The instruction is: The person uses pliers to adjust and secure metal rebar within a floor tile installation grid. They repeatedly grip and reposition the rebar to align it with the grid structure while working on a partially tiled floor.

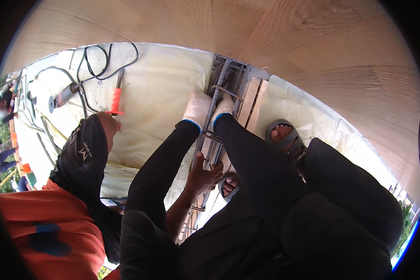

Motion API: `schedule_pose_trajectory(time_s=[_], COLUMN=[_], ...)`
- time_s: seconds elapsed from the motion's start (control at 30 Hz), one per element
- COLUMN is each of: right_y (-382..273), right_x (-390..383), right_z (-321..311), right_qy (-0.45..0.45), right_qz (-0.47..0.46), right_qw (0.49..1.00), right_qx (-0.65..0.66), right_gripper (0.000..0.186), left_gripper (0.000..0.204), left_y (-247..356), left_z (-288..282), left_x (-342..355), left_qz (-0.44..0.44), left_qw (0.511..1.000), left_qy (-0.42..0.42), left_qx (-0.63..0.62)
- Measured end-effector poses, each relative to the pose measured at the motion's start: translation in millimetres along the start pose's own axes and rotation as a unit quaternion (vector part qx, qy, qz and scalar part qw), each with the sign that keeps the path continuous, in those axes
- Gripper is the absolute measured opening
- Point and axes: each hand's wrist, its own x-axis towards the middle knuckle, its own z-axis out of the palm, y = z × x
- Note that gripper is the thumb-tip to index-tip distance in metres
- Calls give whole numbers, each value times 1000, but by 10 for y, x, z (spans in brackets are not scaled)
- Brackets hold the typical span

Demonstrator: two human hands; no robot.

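Observation:
A long cage of steel rebar point(223, 77), tied with cross stirrups, runs away from me in a narrow slot. My left hand point(197, 109), in a white knit glove with a blue cuff, rests against the cage's left side; its fingers are not visible. Between the bars reaches my right hand point(224, 106), gloved the same way, its fingertips hidden in the cage. Closer to me, a co-worker's bare hand point(203, 175) is on the same bars. A bent stirrup point(228, 92) crosses the cage just beyond my right hand.
A chisel with an orange guarded grip point(116, 99) and a corded angle grinder point(63, 97) lie on pale sheeting point(158, 88) at left. Curved wooden panelling point(284, 37) rises ahead. The co-worker's orange shirt point(56, 224) is close on my left. My sandalled foot point(284, 139) stands right of the cage.

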Motion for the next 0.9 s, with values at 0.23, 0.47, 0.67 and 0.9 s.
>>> schedule_pose_trajectory(time_s=[0.23, 0.47, 0.67, 0.9], right_y=[-309, -357, -339, -321], right_x=[643, -361, -526, -390], right_z=[-476, -56, 51, -23], right_qy=[-105, -72, -89, -37], right_qz=[-180, -165, -241, -115], right_qw=[954, 754, 620, 893], right_qx=[-217, -632, -741, -433], right_gripper=[62, 43, 36, 28], left_gripper=[15, 17, 17, 21], left_y=[199, 88, 19, -131], left_z=[-214, -104, -191, -337], left_x=[176, 30, -26, -725], left_qz=[24, 14, 1, -118], left_qw=[1000, 999, 999, 946], left_qy=[13, 24, 20, 245], left_qx=[-1, -40, -46, -176])
